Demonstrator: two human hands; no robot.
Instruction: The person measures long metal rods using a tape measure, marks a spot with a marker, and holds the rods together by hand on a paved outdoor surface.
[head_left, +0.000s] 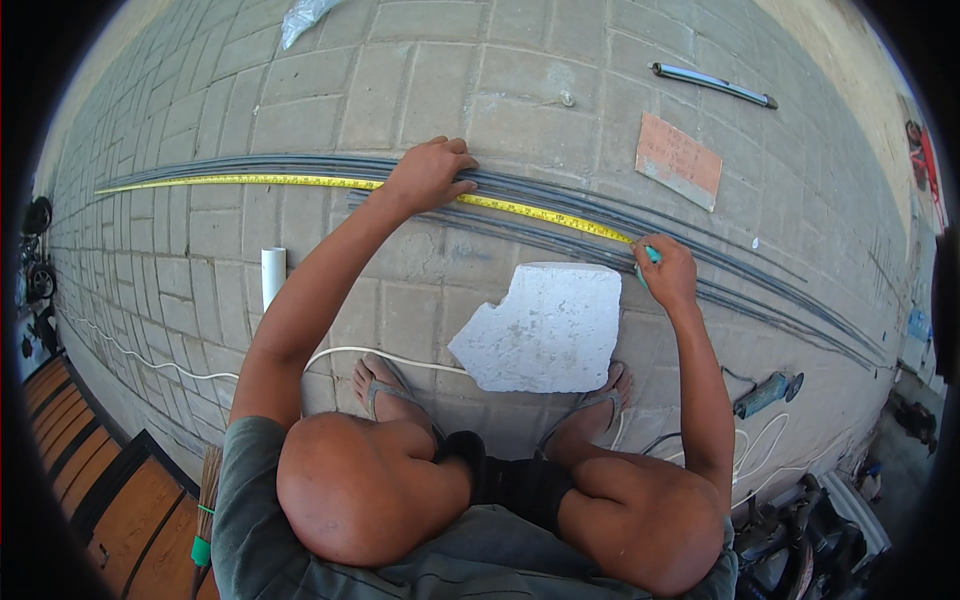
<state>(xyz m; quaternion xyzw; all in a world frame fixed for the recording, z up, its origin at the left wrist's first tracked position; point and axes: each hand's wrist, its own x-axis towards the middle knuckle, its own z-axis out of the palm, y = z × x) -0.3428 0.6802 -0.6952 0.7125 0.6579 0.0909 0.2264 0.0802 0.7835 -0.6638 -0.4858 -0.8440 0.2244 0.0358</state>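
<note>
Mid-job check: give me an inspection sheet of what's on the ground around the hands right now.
Surface: grey paving blocks, dusty, bare in places.
Job's things: bundle of long steel rods lying flat; yellow tape measure stretched along it.
Clutter: white broken slab, white pipe piece, brown cardboard piece, metal tube, plastic sheet.
Grippers: left hand presses tape onto the rods; right hand holds a small teal marker at the tape's end.
Cables: white cable running under the feet; more loops by the angle grinder.
Surroundings: wooden steps lower left, broom.
</note>
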